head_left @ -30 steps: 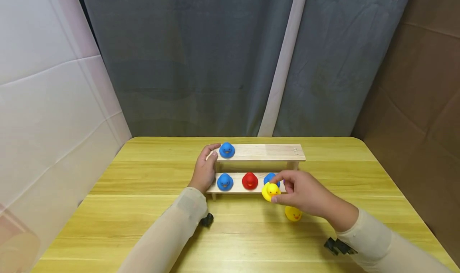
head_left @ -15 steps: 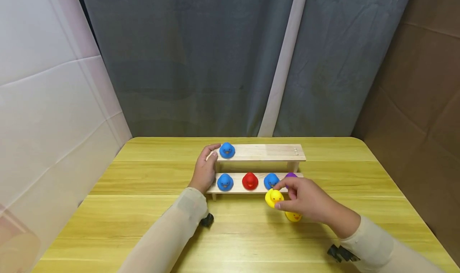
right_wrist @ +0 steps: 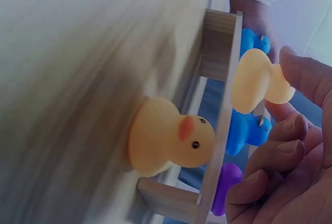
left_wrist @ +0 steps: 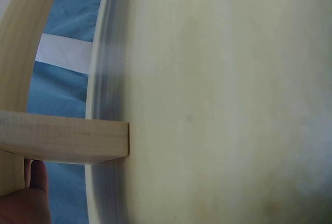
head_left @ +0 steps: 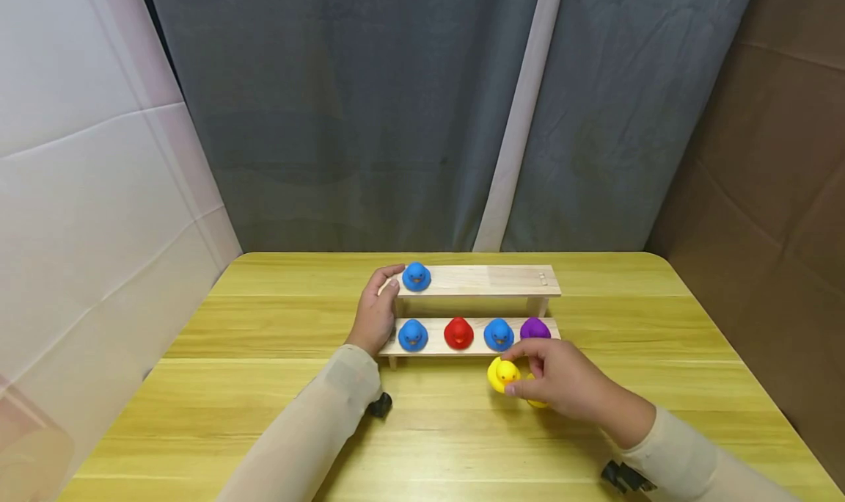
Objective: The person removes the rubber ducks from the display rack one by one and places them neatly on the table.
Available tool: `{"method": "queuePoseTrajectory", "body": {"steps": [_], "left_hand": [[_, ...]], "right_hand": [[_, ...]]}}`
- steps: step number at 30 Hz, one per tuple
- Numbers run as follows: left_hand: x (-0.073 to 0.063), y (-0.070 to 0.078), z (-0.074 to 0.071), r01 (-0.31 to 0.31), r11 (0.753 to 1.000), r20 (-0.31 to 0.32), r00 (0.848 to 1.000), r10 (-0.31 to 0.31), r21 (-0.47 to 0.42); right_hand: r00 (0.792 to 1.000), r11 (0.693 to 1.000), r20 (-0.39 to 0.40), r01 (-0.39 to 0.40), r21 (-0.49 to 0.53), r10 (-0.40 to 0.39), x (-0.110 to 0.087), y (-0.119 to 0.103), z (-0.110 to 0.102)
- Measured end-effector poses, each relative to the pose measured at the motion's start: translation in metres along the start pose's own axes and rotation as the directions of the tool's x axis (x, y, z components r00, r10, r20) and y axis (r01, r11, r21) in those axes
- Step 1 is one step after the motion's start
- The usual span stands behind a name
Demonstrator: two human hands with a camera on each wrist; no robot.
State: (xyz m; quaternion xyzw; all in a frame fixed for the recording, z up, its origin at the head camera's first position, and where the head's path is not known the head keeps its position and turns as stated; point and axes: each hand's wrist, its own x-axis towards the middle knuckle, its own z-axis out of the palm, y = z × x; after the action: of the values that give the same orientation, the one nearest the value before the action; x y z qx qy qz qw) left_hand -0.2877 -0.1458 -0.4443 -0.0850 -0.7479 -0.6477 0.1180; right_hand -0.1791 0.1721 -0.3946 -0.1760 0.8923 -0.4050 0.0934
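My right hand (head_left: 561, 381) pinches a yellow rubber duck (head_left: 503, 374) between thumb and fingers, held in front of the lower board. A second yellow rubber duck (right_wrist: 165, 138) stands on the table, mostly hidden behind that hand in the head view. My left hand (head_left: 374, 310) grips the left end of a two-step wooden stand (head_left: 485, 279); its wooden leg (left_wrist: 67, 137) crosses the left wrist view. Along the lower step sit a blue duck (head_left: 413, 336), a red duck (head_left: 458, 333), another blue duck (head_left: 499, 335) and a purple duck (head_left: 535, 329).
At the left end of the upper step is one more blue duck (head_left: 416, 277). The wooden table (head_left: 422, 443) extends on all sides of the stand, with a grey curtain (head_left: 343, 120) behind its far edge. A brown cloth panel (head_left: 766, 194) hangs at the right.
My right hand has moved toward the near edge with the yellow duck, away from the lower step. The purple duck has come into view, while the standing yellow duck is now largely covered.
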Motion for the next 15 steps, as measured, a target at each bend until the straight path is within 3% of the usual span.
{"method": "queuePoseTrajectory", "body": {"steps": [8, 15], "left_hand": [[0.0009, -0.0009, 0.0004, 0.012, 1.0, 0.003, 1.0, -0.012, -0.013], [0.0013, -0.0027, -0.0003, 0.01, 1.0, -0.004, 1.0, -0.01, 0.0]], "right_hand": [[0.999, 0.998, -0.008, -0.033, -0.045, 0.032, -0.0029, 0.0037, 0.0074], [1.0, 0.991, -0.02, -0.015, -0.131, 0.012, -0.0022, 0.0073, 0.0107]]}}
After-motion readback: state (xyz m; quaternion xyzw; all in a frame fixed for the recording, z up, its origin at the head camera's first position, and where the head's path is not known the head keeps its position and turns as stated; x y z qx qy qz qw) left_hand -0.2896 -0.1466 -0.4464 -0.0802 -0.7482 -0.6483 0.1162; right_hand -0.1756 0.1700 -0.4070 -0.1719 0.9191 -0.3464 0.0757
